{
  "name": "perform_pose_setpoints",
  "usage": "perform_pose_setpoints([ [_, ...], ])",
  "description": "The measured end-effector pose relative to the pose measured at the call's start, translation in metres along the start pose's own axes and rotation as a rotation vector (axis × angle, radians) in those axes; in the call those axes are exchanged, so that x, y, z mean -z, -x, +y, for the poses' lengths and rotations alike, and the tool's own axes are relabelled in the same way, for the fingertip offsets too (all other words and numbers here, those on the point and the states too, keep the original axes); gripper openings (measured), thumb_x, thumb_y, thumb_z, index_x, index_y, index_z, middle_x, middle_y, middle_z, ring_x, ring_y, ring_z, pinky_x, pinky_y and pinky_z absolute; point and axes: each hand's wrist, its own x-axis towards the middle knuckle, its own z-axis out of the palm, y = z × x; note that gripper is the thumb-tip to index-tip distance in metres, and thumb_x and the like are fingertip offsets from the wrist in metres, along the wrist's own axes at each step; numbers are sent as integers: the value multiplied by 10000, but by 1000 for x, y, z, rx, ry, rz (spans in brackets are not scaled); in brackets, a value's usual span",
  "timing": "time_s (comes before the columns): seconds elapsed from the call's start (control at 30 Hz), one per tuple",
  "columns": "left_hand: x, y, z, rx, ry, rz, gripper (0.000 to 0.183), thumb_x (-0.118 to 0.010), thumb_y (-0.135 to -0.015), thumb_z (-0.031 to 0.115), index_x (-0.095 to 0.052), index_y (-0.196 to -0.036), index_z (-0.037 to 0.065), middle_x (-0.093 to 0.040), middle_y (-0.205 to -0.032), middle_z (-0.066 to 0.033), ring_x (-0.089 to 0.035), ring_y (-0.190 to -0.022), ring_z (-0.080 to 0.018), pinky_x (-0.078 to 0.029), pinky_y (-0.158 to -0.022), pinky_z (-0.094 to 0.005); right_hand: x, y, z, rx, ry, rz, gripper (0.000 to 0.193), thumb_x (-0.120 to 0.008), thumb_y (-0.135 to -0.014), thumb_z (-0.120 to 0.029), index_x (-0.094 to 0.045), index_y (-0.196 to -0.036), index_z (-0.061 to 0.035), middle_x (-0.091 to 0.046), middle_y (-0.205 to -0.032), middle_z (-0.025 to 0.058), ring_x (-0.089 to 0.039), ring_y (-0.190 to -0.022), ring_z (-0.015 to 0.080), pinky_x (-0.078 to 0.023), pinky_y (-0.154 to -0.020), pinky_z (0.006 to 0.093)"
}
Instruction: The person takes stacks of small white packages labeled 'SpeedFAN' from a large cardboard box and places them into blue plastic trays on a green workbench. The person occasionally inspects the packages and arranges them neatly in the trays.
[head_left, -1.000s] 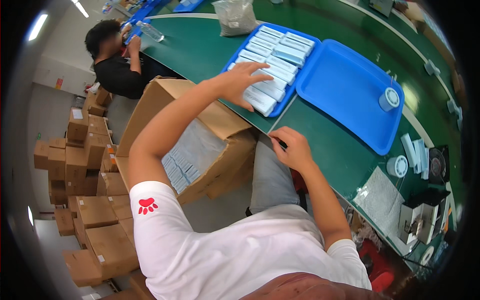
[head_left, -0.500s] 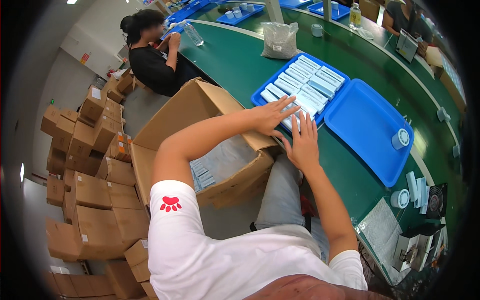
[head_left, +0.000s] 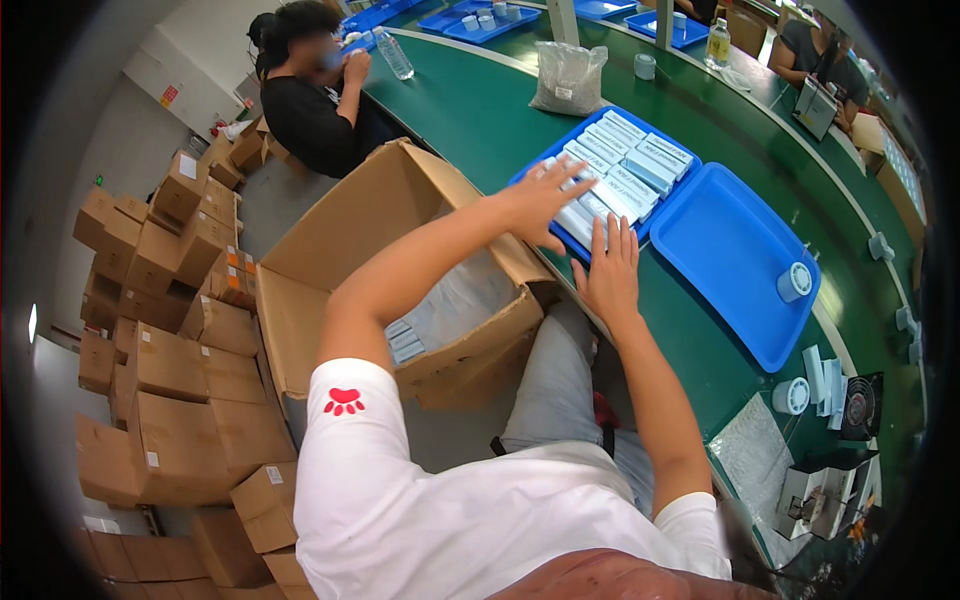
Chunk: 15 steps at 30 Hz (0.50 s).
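Several small white-and-pale-blue boxes (head_left: 657,162) lie in rows in a blue tray (head_left: 682,190) on the green table. Over the tray's near left part is my left hand (head_left: 543,198), fingers spread above or on the boxes there. My right hand (head_left: 611,272) lies at the tray's near edge, fingers stretched out toward the closest boxes, holding nothing. Whether the fingertips press on the boxes I cannot tell. Below my left arm stands an open cardboard carton (head_left: 335,255) with clear plastic and more small boxes (head_left: 404,342) inside.
A second blue tray (head_left: 735,260) holds one round white part (head_left: 795,282). Behind the boxes sits a clear bag of grains (head_left: 569,80). Stacked cartons (head_left: 185,440) fill the left side. A co-worker (head_left: 315,95) sits at the far left of the table, near a bottle (head_left: 394,55).
My hands have moved apart: the left has spread its fingers wider over the boxes, while the right stays near the tray's edge. The whole view has shifted slightly.
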Motion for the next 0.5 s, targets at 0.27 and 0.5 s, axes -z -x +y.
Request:
perform_pose_setpoints([
  [0.27,18,153,-59,487,-31,1013,311,-736,-838,74,-668,-1142,63,-662,-1168,-116,-630,-1129,-320,-490,-999,-408,16,-1,-25,69,-165,140,670,-759,-840,-171,-518,-1453,-51,-415,-1534,253,-379,-1427,462,-322,-1174,558],
  [0.5,-148,283,-78,1274,207,577,555,-763,-874,420,-658,-1282,58,-620,-1288,-202,-564,-1264,-373,-448,-1088,-458,51,-32,-142,389,-714,50,372,-737,-824,-71,-688,-1192,-74,-676,-1170,104,-698,-978,299,-573,-824,355],
])
